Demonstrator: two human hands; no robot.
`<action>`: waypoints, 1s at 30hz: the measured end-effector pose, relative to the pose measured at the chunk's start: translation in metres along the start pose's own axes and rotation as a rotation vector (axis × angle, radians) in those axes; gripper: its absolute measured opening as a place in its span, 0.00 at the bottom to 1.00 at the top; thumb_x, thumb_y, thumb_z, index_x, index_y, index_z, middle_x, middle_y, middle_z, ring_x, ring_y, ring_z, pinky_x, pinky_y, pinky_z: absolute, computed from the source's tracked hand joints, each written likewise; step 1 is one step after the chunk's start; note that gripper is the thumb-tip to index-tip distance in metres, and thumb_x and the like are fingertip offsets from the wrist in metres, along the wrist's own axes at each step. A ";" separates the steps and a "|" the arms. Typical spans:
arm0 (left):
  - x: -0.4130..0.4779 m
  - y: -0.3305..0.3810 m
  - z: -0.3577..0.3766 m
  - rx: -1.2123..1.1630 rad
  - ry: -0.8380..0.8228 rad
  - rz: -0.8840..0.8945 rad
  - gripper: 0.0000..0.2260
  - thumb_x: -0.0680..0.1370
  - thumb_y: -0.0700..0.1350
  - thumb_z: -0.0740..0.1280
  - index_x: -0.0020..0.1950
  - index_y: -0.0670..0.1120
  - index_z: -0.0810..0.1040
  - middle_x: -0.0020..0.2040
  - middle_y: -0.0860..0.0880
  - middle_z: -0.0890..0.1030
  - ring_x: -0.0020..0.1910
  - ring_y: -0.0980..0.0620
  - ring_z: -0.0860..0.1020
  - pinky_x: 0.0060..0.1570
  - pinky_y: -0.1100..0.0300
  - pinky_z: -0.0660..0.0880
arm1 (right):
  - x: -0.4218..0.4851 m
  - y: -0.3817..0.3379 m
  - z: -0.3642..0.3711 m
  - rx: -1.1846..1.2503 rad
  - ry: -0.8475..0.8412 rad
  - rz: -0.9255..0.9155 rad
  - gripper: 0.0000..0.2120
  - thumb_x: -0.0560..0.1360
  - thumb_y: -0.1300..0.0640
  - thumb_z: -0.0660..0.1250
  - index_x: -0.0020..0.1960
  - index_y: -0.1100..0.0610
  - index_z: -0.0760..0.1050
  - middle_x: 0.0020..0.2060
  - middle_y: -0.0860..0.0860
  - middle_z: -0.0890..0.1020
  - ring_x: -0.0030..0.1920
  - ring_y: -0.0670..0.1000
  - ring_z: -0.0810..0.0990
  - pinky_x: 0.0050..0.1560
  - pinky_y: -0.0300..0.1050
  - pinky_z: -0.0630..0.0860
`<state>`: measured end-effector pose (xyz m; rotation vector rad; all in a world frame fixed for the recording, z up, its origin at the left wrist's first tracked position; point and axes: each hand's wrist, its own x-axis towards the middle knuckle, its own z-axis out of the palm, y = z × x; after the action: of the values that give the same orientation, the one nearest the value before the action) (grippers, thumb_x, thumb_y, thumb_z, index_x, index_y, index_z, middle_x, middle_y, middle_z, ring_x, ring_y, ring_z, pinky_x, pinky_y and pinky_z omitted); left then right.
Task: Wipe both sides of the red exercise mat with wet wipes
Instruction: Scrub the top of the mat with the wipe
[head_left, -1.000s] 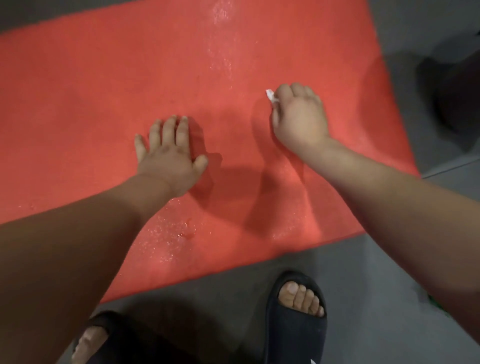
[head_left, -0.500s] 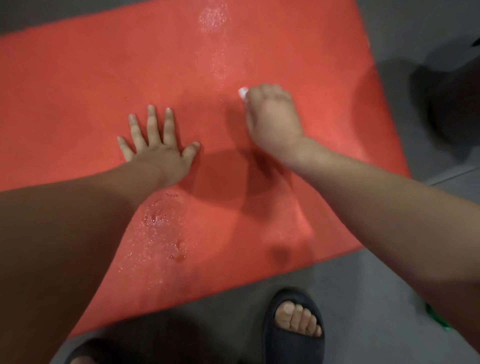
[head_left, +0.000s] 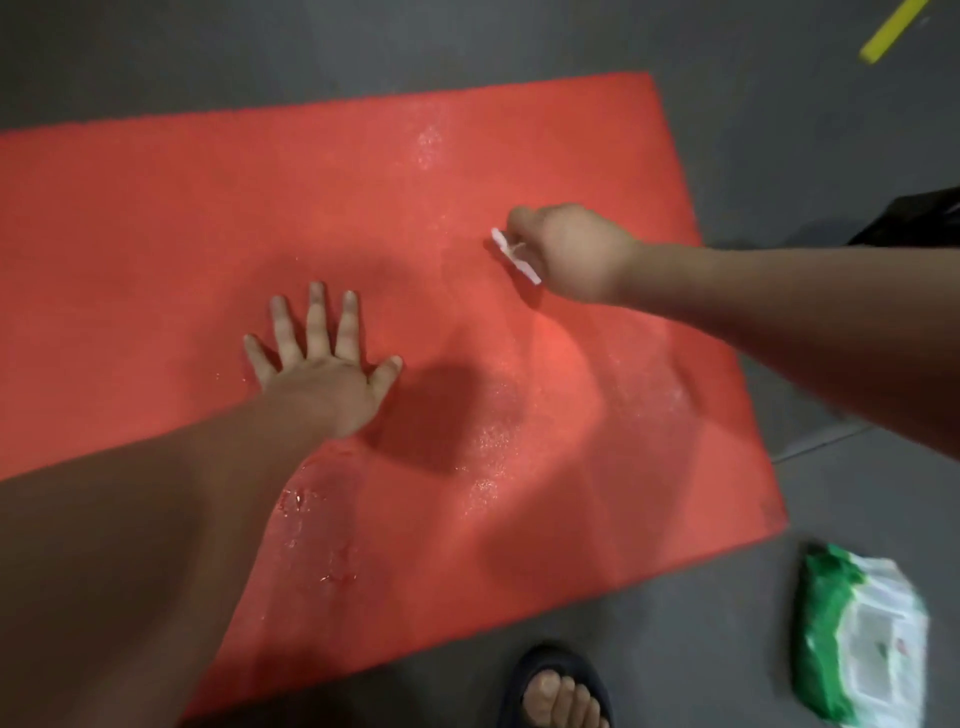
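**A:** What are the fingers doing?

**B:** The right hand curls its fingers round a white wet wipe, held against the red exercise mat. The left hand lies palm-down on the mat, fingers straight and spread.

**A:** And around them?

**B:** The mat lies flat on the grey floor, glistening in wet patches. A green-and-white wipes pack lies on the floor near the mat's near right corner.

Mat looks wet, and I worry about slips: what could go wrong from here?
The left hand presses flat on the mat close to droplets; it might slide if leaned on. The right hand grips only a small wipe, so patches may be missed.
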<state>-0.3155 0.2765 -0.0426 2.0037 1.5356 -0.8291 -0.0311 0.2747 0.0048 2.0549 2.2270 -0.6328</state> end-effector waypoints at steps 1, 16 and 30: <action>0.000 -0.001 0.000 -0.002 0.000 0.003 0.39 0.78 0.73 0.42 0.78 0.56 0.24 0.76 0.50 0.20 0.77 0.37 0.25 0.75 0.30 0.36 | 0.007 -0.002 -0.003 0.099 0.021 0.077 0.10 0.82 0.54 0.59 0.50 0.61 0.73 0.38 0.58 0.80 0.41 0.60 0.78 0.38 0.48 0.66; 0.003 -0.002 0.005 0.017 0.029 0.008 0.39 0.77 0.74 0.42 0.77 0.57 0.23 0.76 0.51 0.21 0.77 0.37 0.25 0.74 0.30 0.35 | -0.003 0.017 0.033 0.128 0.252 0.186 0.10 0.72 0.59 0.58 0.46 0.57 0.77 0.45 0.57 0.79 0.46 0.61 0.78 0.48 0.50 0.73; 0.003 0.000 0.005 0.022 0.038 0.001 0.39 0.78 0.74 0.42 0.77 0.57 0.23 0.76 0.50 0.20 0.77 0.37 0.25 0.74 0.29 0.36 | 0.026 -0.047 0.064 0.000 0.338 0.386 0.13 0.81 0.61 0.57 0.61 0.63 0.75 0.57 0.61 0.77 0.56 0.60 0.78 0.55 0.49 0.71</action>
<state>-0.3156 0.2750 -0.0488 2.0465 1.5529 -0.8155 -0.0943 0.2770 -0.0490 2.6560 1.8706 -0.2689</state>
